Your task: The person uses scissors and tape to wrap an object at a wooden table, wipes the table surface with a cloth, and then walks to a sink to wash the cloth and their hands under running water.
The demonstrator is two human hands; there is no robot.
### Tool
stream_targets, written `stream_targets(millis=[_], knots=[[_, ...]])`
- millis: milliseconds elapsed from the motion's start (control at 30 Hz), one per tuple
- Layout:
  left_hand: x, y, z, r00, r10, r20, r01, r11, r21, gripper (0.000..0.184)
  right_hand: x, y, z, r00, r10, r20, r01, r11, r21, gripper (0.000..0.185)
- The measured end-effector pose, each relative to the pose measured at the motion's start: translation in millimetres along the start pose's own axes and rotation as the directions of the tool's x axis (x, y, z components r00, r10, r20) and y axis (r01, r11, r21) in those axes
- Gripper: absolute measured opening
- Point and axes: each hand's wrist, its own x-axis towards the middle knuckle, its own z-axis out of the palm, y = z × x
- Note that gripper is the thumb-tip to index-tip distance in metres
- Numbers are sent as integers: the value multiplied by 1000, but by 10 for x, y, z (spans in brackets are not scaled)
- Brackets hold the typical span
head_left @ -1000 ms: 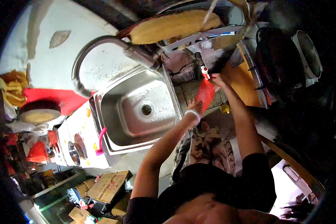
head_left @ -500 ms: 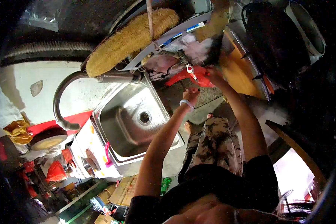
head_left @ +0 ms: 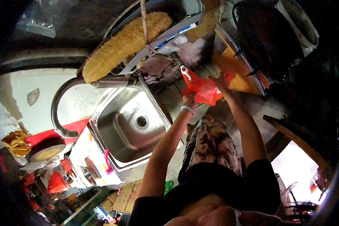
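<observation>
A thin red plastic bag [head_left: 206, 90] is stretched between my two hands, below a small tap [head_left: 185, 72] with a red-and-white handle. My left hand [head_left: 190, 100], with a pale bangle [head_left: 188, 109] at the wrist, is closed on the bag's left edge. On the other side my right hand [head_left: 221, 85] grips the bag's right part; its fingers are smeared by motion. Part of the bag hangs between the hands, near the tap's spout. What the bag holds, if anything, cannot be made out.
Left of my arms is a steel sink [head_left: 120, 148] with a curved grey faucet pipe [head_left: 56, 101]. A brown loofah-like roll [head_left: 128, 43] lies above it. A dark bag [head_left: 267, 41] and a bucket [head_left: 300, 22] stand at upper right. A pink strap [head_left: 107, 162] hangs by the sink.
The red bag has come down toward me and spread out between my hands. My left hand, apart from it before, now holds its edge. The view has shifted slightly.
</observation>
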Motion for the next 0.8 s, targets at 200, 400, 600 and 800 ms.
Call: stream_targets(millis=[200,400,600,800], knots=[[-132,171,-121,985,-129,-111,102,970,-221,23,-97,699,235,694,-621,364,-528,-96,844,36],[-780,900,-300,953,46,-301,22,976,217,22,-1019,822,605,838,-480,261,-509,-512,692,32],[-961,534,-2037,957,134,-258,-188,961,-202,16,-1309,1403,911,817,-519,251,-576,-722,384,49],[-503,-635,-3083,995,73,-64,46,231,972,37,-1177,2308,703,786,-425,448,-613,-626,482,55]])
